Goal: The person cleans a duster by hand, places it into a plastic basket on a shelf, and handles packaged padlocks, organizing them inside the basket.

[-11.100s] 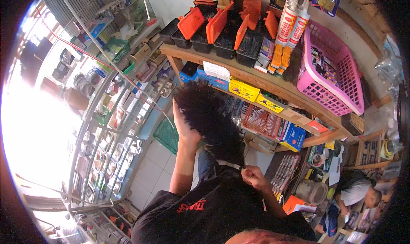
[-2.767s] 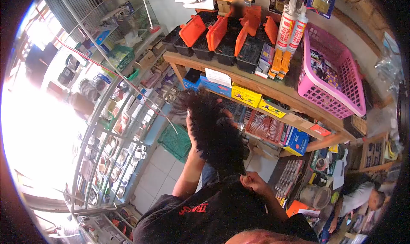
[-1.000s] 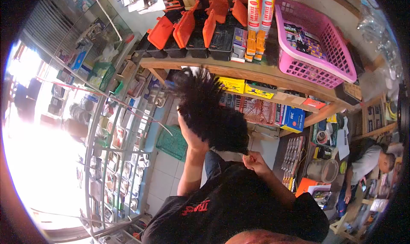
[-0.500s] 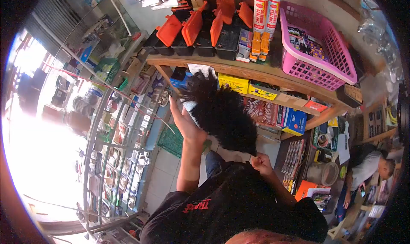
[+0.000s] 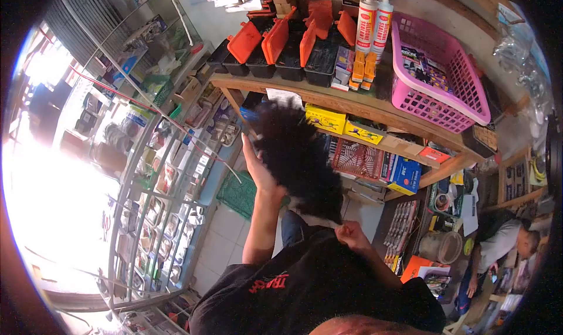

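Observation:
A black feather duster (image 5: 302, 159) spans the space between my two hands, its fluffy end up and to the left. My right hand (image 5: 352, 235) is closed around the narrow end by my chest, where a bit of the handle shows. Against the left side of the feathers lies my left hand (image 5: 262, 173), palm toward them and fingers stretched upward. Some of its fingers are hidden behind the feathers.
A wooden shelf (image 5: 287, 87) ahead bears black bins with orange lids (image 5: 321, 62), sealant tubes (image 5: 373, 30) and a pink basket (image 5: 437, 97). Glass display shelving (image 5: 170, 217) stands at left. Another person (image 5: 498, 247) bends over at far right.
The duster's narrow end and my right hand have shifted slightly left and down. My left hand stays beside the feathers. The view has tilted a little, so the shelf sits lower and further right.

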Demonstrator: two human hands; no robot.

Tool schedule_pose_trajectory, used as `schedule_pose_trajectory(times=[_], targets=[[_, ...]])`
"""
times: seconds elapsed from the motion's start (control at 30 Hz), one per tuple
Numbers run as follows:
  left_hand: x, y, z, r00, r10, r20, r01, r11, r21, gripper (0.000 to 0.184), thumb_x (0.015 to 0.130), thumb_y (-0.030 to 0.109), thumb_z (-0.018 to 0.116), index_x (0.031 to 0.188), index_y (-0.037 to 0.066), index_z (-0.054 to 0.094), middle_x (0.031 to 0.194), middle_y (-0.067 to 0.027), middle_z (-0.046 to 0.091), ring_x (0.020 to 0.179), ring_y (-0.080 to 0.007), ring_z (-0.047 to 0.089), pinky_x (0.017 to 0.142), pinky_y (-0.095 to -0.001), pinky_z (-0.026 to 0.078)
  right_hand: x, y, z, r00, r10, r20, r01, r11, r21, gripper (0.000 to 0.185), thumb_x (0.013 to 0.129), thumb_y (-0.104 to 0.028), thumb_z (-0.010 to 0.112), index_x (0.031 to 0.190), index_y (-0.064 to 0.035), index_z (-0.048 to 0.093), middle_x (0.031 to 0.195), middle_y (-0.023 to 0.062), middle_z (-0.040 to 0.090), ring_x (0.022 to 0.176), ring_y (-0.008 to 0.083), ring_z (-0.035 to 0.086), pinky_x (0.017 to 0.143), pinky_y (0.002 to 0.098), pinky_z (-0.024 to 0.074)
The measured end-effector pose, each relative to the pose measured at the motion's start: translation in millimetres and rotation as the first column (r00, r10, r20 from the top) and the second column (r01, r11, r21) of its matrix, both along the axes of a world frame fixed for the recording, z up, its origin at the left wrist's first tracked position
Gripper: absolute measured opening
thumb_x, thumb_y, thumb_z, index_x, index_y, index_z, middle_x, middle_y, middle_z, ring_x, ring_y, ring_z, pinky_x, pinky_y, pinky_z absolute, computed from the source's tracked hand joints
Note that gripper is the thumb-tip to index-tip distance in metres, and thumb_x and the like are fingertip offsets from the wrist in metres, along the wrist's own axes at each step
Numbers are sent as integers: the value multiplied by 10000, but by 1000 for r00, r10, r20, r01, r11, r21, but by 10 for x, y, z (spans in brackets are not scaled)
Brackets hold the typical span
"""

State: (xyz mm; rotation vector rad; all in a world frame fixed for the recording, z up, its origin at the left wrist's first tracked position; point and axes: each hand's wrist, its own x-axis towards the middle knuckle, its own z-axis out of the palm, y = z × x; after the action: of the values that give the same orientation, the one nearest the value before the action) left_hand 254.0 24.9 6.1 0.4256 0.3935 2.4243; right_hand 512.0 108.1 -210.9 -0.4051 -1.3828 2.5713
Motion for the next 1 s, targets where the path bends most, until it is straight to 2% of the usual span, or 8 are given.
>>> schedule_pose_trajectory(times=[0.07,0.2,0.3,0.4,0.5,0.63,0.67,1.0], targets=[[18,-13,-123,997,-47,-69,56,989,137,791,908,633,290,1362,-4,405,1340,-193,482,1173,-368,513,1043,-467,373,-12,-31,46,999,-17,-31,19,997,80,295,877,-151,566,635,-97,405,595,-31,388,547,79,307,499,254,273],[101,-48,125,976,135,168,-68,933,-354,682,913,571,319,1306,37,476,1287,-182,524,1128,-382,537,997,-585,376,-38,12,482,998,59,-11,-53,953,300,267,847,-109,532,623,-88,390,590,-23,396,554,74,327,511,258,284],[42,-27,-138,993,-121,1,119,978,173,711,912,589,299,1334,37,450,1306,-189,509,1144,-371,531,1012,-557,379,-16,75,263,969,213,126,-247,788,565,283,863,-112,530,619,-79,391,580,-19,403,537,72,335,492,259,266],[79,-29,67,994,36,100,-28,996,-79,627,922,529,325,1318,63,461,1252,-185,537,1131,-359,535,976,-558,411,-56,-17,674,976,18,218,-99,925,366,275,871,-107,529,634,-71,394,575,-15,405,536,74,343,486,263,247],[-160,-104,-342,999,-12,-46,6,992,-127,588,928,502,347,1306,69,473,1228,-176,546,1131,-346,531,986,-529,412,-35,108,572,898,435,67,-431,841,326,255,873,-102,544,656,-76,412,597,-26,428,559,62,365,494,256,260],[-243,-178,-432,991,-126,37,119,982,143,470,968,327,362,1340,50,440,1188,-149,558,1073,-316,551,991,-459,413,39,139,757,955,249,161,-291,886,361,227,864,-84,544,669,-77,429,623,-31,432,566,43,363,508,230,283],[-198,-136,-337,937,323,132,-296,936,-188,452,974,311,373,1321,33,452,1123,-126,566,1014,-305,551,930,-444,433,47,175,898,971,169,171,-222,904,365,225,865,-82,541,668,-79,432,625,-33,425,565,40,359,511,225,286],[-379,-126,-576,981,-21,193,42,993,-106,444,994,417,366,1191,35,477,888,-52,473,817,-187,467,770,-384,398,276,1071,1652,937,-341,-75,349,921,170,407,880,-380,609,1051,-38,470,639,-4,443,463,61,380,409,204,282]])
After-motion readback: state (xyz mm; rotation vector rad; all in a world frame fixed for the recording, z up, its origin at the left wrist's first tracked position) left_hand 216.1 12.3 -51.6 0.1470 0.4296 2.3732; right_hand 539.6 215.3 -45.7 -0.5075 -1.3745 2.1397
